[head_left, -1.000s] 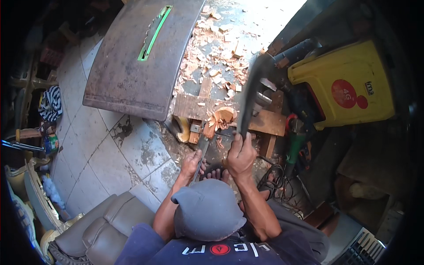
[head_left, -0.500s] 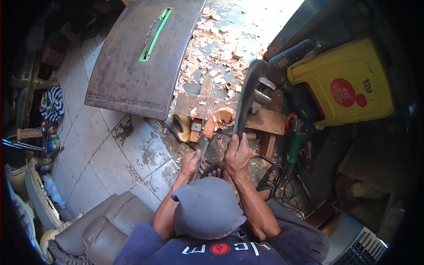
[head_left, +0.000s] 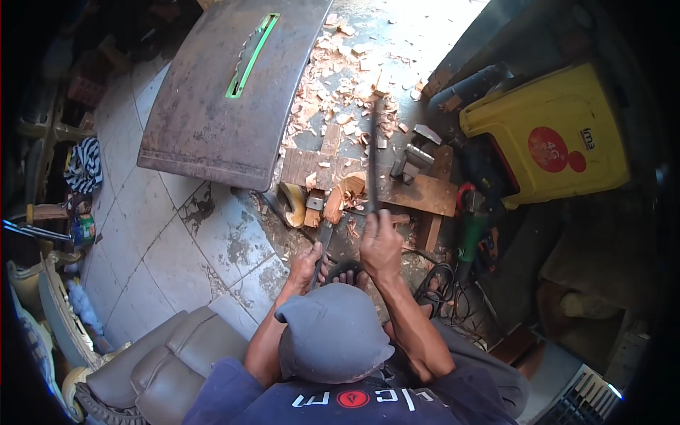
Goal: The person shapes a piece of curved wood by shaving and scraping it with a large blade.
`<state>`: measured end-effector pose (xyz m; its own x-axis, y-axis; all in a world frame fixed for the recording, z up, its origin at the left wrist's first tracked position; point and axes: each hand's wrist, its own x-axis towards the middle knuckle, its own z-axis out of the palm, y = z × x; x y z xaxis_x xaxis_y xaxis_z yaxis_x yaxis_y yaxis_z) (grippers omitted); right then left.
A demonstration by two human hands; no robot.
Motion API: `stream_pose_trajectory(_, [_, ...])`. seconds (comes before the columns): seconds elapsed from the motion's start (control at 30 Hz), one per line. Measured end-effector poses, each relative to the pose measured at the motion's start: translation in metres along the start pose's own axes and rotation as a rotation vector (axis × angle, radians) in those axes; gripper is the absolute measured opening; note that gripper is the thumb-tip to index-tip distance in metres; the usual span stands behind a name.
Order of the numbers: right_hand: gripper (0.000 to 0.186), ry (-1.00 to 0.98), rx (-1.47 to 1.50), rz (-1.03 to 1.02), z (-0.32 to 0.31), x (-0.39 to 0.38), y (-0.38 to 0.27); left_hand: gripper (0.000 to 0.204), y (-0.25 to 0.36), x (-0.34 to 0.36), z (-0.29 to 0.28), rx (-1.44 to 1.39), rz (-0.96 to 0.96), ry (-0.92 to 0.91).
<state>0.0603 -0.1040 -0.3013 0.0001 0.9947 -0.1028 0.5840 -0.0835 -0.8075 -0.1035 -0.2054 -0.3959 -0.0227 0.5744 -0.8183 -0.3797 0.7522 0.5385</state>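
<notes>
My right hand is closed round the handle of a machete, its dark blade pointing away and seen nearly edge-on. My left hand grips a narrow, greyish length that runs up to a curved piece of wood with fresh-cut faces. Whether the two are one piece I cannot tell. The curved wood lies against a wooden block, just left of the blade. A yellow curved piece sits beside it. My bare toes show between the hands.
A metal saw table with a toothed blade in a green-edged slot stands at the far left. Wood chips litter the floor ahead. On the right are a yellow plastic stool, a green power tool and tangled cables.
The machete's blade has swung leftward and turned from its broad side to nearly edge-on, uncovering metal pieces on the right. My left hand stays nearly in place with its grip.
</notes>
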Motion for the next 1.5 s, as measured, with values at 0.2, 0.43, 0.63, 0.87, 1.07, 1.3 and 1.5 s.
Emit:
stream_pose_trajectory(0.2, [0.017,0.219,0.068,-0.23,0.006,-0.005,-0.021,0.058,0.003,-0.01,0.006,0.035,0.043,0.041])
stream_pose_trajectory(0.43, [0.017,-0.01,-0.017,-0.086,0.013,-0.002,0.006,0.057,0.016,-0.013,0.014,0.014,0.026,0.054])
stream_pose_trajectory(0.63, [0.022,-0.084,0.061,-0.039,-0.001,0.002,-0.005,0.055,0.009,-0.014,0.01,-0.01,0.011,0.039])
stream_pose_trajectory(0.87, [0.03,-0.156,0.093,0.124,-0.005,0.001,0.007,0.056,0.008,-0.011,0.006,0.051,0.059,0.049])
stream_pose_trajectory(1.07, [0.036,-0.29,0.083,0.139,-0.015,0.012,0.015,0.053,0.012,-0.016,0.003,0.122,0.115,0.071])
stream_pose_trajectory(1.3, [0.037,-0.069,0.177,0.164,-0.037,0.019,0.025,0.026,0.063,-0.053,0.015,0.489,0.376,0.195])
stream_pose_trajectory(1.5, [0.037,0.016,0.138,0.154,-0.04,0.014,0.023,0.044,0.09,-0.075,0.024,0.867,0.592,0.34])
